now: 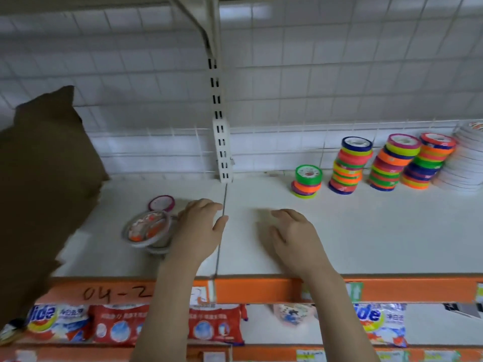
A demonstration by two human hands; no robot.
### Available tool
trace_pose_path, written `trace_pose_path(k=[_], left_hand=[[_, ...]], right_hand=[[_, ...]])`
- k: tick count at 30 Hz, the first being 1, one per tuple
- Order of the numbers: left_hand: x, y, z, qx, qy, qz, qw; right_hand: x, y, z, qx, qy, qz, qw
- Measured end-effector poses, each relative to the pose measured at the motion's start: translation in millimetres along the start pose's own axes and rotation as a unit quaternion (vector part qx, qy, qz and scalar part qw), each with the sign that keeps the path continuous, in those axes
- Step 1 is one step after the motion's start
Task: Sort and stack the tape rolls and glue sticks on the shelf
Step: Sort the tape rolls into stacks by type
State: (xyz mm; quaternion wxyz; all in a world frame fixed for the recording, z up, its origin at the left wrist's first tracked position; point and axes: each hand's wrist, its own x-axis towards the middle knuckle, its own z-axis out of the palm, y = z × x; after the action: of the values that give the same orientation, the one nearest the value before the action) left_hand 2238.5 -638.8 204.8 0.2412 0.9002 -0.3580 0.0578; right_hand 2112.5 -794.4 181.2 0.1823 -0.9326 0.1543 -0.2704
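Both hands are held low over the white shelf (366,231), palms down, and nothing is grasped by either. The left hand (201,226) is spread with relaxed fingers, and its outer edge is seen touching or just beside a small heap of clear tape rolls (147,229) with red and white inner labels; whether contact is made cannot be told through the blur. The right hand (292,231) is loosely curved, its fingers released, with bare shelf under it.

Just beyond the heap, a single purple-rimmed roll (161,203) is lying flat. Further out, beyond and to the right of the right hand, a short stack of coloured rolls (307,182) is set, then three taller coloured stacks (392,163) that lean visibly, and a white stack (465,160) at the far right. A brown paper bag (44,184) is hanging at the far left. No glue sticks can be made out.

The rolls are judged light and stiff, with smooth, slippery sides. A roll would best be pinched across its outer rim, or hooked through the core; the leaning stacks could be toppled by a careless touch.
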Motion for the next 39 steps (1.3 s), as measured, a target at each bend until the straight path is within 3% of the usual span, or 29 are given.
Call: trace_pose_path(k=[6, 12, 17, 23, 33, 39], left_hand=[[-17.2, -76.5, -35.2, 0.015, 0.047, -0.023, 0.999], [-32.8, -115.9, -40.1, -0.003, 0.02, -0.028, 0.999], [-35.8, -125.1, -29.5, -0.002, 0.013, -0.005, 1.0], [-38.9, -132.4, -36.9, -0.016, 0.068, 0.009, 0.998], [-45.1, -132.1, -52.3, -0.03, 0.104, 0.007, 0.994], [-41.4, -129.0, -51.5, -0.011, 0.1, 0.018, 0.995]], right_hand=[[9.7, -65.8, 42.1, -0.006, -0.025, -0.018, 1.0], [5.9, -91.6, 60.5, -0.005, -0.05, -0.004, 0.999], [2.0, -100.9, 55.9, -0.005, -0.047, -0.014, 0.999], [2.2, -114.3, 54.4, 0.015, -0.058, -0.041, 0.997], [21.9, -124.9, 73.4, 0.009, -0.193, -0.139, 0.971], [28.4, -115.7, 79.4, 0.018, -0.198, -0.145, 0.969]])
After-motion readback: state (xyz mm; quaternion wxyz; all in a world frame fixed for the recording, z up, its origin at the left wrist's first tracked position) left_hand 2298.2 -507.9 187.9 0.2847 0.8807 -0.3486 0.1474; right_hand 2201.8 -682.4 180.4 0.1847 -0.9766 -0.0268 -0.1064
